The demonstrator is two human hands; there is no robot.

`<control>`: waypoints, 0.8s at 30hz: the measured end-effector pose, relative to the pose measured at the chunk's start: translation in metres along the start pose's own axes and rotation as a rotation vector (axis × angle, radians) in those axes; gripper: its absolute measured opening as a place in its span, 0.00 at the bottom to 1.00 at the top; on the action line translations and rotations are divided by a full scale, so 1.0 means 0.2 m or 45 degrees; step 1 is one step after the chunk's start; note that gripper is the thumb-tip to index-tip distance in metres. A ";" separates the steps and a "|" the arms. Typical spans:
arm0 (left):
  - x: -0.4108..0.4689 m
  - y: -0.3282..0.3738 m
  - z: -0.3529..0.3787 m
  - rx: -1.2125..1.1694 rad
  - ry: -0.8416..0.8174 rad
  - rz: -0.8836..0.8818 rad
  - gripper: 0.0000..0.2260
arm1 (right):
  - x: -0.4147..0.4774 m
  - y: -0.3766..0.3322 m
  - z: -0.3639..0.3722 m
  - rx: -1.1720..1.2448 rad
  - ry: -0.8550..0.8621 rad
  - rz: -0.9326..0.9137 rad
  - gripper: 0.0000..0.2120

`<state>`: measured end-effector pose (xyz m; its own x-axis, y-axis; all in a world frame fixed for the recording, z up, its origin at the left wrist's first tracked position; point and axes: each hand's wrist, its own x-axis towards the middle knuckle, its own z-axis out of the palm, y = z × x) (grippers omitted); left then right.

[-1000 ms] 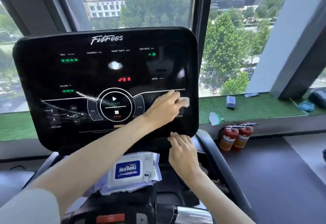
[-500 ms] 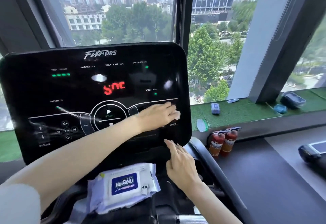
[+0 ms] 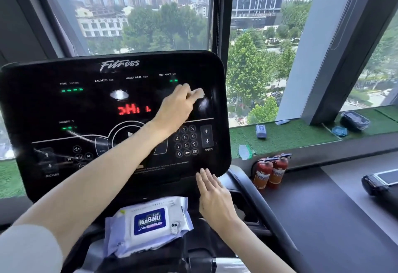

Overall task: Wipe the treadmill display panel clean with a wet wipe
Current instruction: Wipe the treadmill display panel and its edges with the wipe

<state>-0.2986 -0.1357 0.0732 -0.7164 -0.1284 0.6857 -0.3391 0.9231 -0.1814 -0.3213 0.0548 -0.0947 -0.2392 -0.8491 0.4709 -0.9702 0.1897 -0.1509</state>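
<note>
Pressing wet wipe [image 3: 197, 93] near display panel [image 3: 90, 104] right edge, left hand [image 3: 176, 109]

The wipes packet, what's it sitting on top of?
The wipes packet lies on the treadmill's dark console ledge, just below the display panel. The packet hides the part of the ledge right under it, so anything lying there cannot be seen.
</note>
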 end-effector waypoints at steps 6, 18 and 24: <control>-0.20 0.22 0.13 0.120 -0.129 0.270 0.16 | 0.00 -0.01 0.01 -0.028 0.019 0.031 0.26; -0.48 0.21 0.15 -0.016 -0.488 0.747 0.08 | 0.02 -0.03 -0.03 0.100 0.175 0.115 0.22; -0.29 0.18 0.09 0.103 -0.282 0.453 0.15 | 0.02 -0.04 -0.01 0.128 0.179 0.141 0.22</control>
<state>-0.2800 -0.1012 0.0139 -0.9081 0.1099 0.4041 -0.0877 0.8937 -0.4400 -0.3152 0.0518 -0.0899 -0.3540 -0.7473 0.5623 -0.9307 0.2220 -0.2908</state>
